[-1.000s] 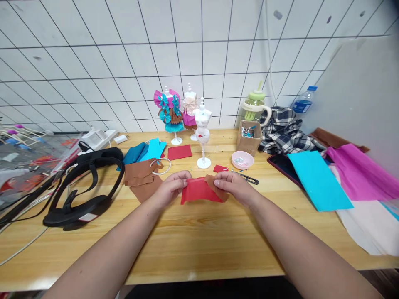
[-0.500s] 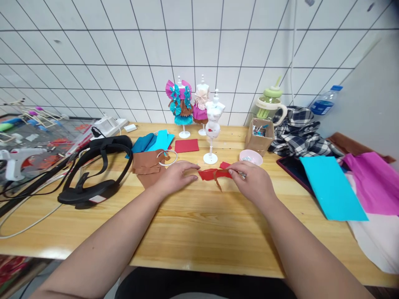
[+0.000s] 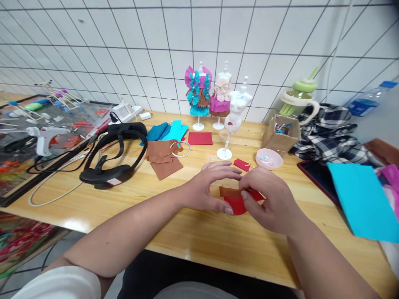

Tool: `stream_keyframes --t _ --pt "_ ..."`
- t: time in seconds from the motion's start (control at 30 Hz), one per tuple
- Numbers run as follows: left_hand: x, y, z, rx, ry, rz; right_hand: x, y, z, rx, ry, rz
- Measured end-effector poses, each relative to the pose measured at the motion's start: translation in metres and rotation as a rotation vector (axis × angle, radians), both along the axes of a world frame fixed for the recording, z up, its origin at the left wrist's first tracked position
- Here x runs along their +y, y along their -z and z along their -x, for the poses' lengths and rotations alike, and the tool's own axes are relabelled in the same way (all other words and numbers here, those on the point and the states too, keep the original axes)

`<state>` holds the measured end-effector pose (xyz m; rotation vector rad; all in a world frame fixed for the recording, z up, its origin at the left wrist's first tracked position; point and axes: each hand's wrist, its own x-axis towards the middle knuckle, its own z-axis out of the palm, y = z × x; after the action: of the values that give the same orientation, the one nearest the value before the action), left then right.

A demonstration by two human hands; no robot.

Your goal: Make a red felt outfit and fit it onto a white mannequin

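- The wooden table carries everything in front of you; the black headset lies at your 10 o'clock.
- Your left hand curls around the near left edge of the red paper piece, thumb and fingers pinching it.
- Your right hand grips the brown strip against the red piece's top edge.
- The brown strip's long axis runs 9 to 3 o'clock, just above the table.
- The bare white mannequin stands at 12 o'clock, the pink dish at 1 o'clock.
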<state>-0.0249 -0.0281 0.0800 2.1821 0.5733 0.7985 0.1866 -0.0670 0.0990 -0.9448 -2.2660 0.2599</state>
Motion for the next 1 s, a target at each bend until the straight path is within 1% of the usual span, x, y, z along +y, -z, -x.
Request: stream_keyframes --t 0.07,0.17,0.27,0.37,0.6,0.8,1.0 --pt "-0.002 -0.002 0.0 -0.012 0.0 0.057 -0.002 -0.002 -0.001 0.044 0.0 0.02" --pt "-0.004 -0.006 0.002 0.016 -0.098 0.118 -0.003 -0.003 -0.001 0.059 0.078 0.024" --pt "-0.002 -0.009 0.006 0.076 -0.234 0.1 -0.002 -0.003 0.0 0.063 0.211 0.028" --pt "0.004 -0.008 0.01 0.094 -0.279 0.087 0.0 -0.002 -0.001 0.074 0.287 0.061" --pt "0.012 -0.009 0.011 -0.006 -0.19 0.119 -0.002 -0.001 -0.002 0.151 0.333 0.185" --pt "0.013 -0.009 0.013 -0.044 -0.179 0.176 0.0 0.004 -0.003 0.258 0.362 0.285" --pt "0.016 -0.004 0.015 -0.11 -0.143 0.24 0.001 0.008 -0.002 0.303 0.397 0.29"
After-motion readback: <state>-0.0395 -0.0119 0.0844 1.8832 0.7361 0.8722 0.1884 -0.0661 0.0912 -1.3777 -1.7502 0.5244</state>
